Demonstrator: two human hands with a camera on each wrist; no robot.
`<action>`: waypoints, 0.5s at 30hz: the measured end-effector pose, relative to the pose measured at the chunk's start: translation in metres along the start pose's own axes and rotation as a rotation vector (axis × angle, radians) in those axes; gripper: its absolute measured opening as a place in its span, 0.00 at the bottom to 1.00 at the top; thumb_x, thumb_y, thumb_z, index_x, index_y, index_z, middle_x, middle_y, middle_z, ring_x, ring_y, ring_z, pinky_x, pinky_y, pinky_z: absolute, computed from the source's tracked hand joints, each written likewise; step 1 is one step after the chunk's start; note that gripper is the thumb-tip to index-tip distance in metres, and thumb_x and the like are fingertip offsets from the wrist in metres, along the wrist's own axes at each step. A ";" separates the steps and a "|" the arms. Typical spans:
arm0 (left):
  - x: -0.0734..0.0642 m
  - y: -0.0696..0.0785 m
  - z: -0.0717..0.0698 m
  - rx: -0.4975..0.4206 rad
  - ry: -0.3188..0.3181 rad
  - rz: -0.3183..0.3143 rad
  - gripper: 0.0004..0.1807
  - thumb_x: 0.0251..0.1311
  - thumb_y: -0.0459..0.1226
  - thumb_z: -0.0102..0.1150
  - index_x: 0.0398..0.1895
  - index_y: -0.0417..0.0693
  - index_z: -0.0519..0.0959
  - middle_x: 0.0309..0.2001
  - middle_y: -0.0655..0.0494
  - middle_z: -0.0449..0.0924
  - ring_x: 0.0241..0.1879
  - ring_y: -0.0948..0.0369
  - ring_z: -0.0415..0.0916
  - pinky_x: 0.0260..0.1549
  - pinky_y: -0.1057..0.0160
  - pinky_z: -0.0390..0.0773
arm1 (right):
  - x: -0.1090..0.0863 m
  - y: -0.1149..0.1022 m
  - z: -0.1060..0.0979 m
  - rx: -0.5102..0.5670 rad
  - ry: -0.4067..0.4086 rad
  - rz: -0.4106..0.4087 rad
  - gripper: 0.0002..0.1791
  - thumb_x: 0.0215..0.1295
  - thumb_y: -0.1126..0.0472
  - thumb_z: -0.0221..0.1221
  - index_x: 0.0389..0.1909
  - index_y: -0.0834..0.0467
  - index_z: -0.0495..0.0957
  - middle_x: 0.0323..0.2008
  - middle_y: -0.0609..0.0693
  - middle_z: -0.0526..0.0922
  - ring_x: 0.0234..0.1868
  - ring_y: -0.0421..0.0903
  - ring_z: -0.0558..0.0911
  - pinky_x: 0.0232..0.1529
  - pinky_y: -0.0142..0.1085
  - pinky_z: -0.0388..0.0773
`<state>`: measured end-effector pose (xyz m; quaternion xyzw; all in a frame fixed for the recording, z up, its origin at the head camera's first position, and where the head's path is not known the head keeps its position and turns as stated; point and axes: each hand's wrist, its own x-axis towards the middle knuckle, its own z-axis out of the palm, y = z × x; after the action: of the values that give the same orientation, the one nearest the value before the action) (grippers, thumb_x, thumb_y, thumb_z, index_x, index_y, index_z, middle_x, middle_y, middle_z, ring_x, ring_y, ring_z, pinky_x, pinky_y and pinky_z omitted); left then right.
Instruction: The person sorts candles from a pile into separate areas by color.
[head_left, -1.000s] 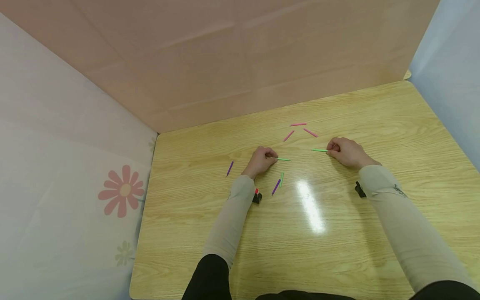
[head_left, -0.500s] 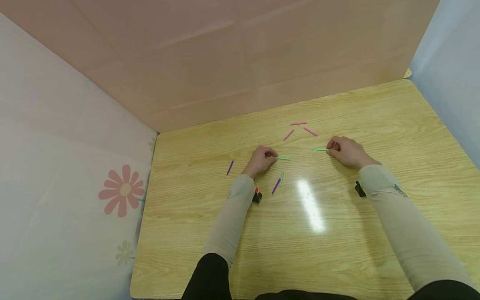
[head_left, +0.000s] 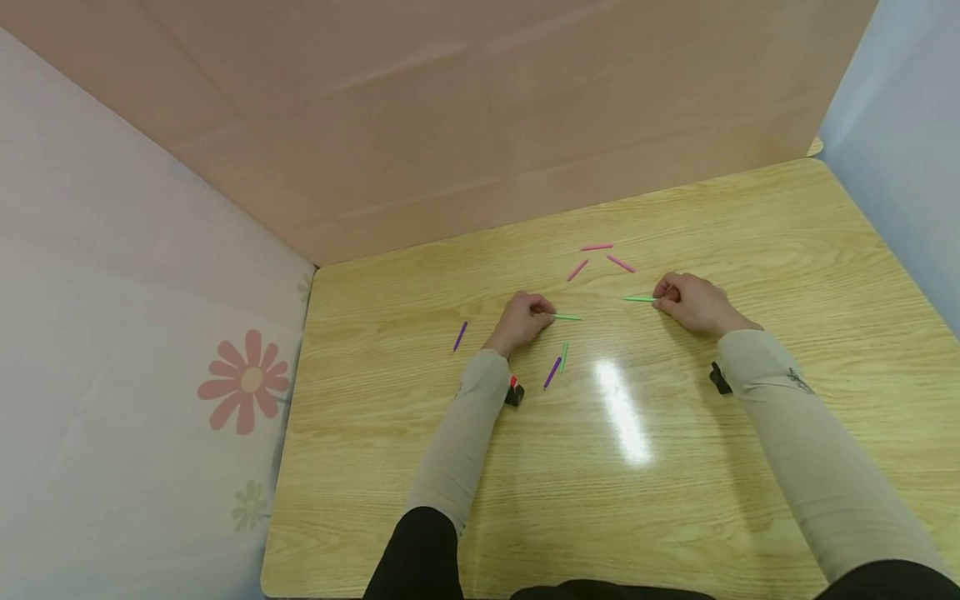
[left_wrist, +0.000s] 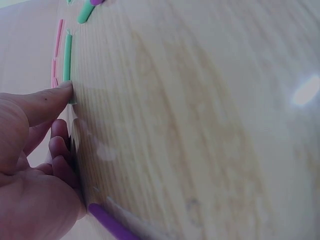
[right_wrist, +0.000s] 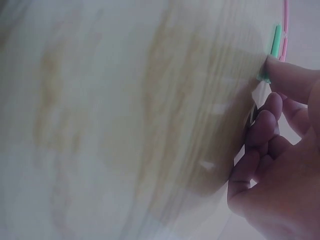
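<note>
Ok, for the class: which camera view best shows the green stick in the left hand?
The left wrist view: the green stick appears largest there, its tip clear. The head view shows it small, jutting from the left hand. In the right wrist view it cannot be made out.

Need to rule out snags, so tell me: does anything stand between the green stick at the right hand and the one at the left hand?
Nothing visible does: only tabletop shows between the right green stick and the left green stick. The three pink sticks lie beyond that gap, off the line.
</note>
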<state>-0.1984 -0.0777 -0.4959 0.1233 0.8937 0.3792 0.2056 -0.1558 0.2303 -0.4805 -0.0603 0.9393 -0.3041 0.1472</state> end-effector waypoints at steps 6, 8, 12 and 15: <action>-0.001 0.000 0.000 0.004 -0.001 -0.002 0.06 0.65 0.39 0.59 0.40 0.50 0.83 0.45 0.53 0.72 0.40 0.60 0.67 0.41 0.64 0.68 | 0.000 0.000 0.000 0.002 0.008 -0.007 0.13 0.72 0.56 0.52 0.46 0.63 0.73 0.42 0.64 0.79 0.44 0.59 0.77 0.43 0.57 0.67; -0.001 0.001 0.000 0.005 -0.002 -0.003 0.06 0.65 0.40 0.59 0.40 0.50 0.82 0.45 0.53 0.72 0.40 0.60 0.67 0.41 0.64 0.68 | 0.000 -0.001 0.000 0.002 0.014 -0.006 0.13 0.71 0.56 0.52 0.46 0.63 0.73 0.42 0.63 0.79 0.44 0.59 0.77 0.43 0.57 0.67; -0.001 0.000 0.000 0.001 0.000 0.000 0.06 0.65 0.40 0.59 0.40 0.49 0.83 0.45 0.53 0.72 0.41 0.60 0.67 0.42 0.63 0.68 | 0.000 -0.002 0.003 0.002 0.030 0.008 0.12 0.71 0.56 0.52 0.45 0.62 0.73 0.41 0.61 0.80 0.44 0.58 0.77 0.44 0.57 0.66; -0.001 0.000 0.000 -0.004 0.006 0.004 0.06 0.64 0.39 0.60 0.40 0.49 0.83 0.45 0.53 0.72 0.40 0.60 0.67 0.42 0.63 0.68 | 0.000 -0.001 0.004 0.003 0.040 0.013 0.12 0.70 0.56 0.53 0.45 0.61 0.74 0.40 0.60 0.79 0.43 0.57 0.77 0.44 0.57 0.65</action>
<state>-0.1972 -0.0778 -0.4957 0.1236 0.8933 0.3819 0.2024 -0.1546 0.2275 -0.4835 -0.0476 0.9419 -0.3057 0.1306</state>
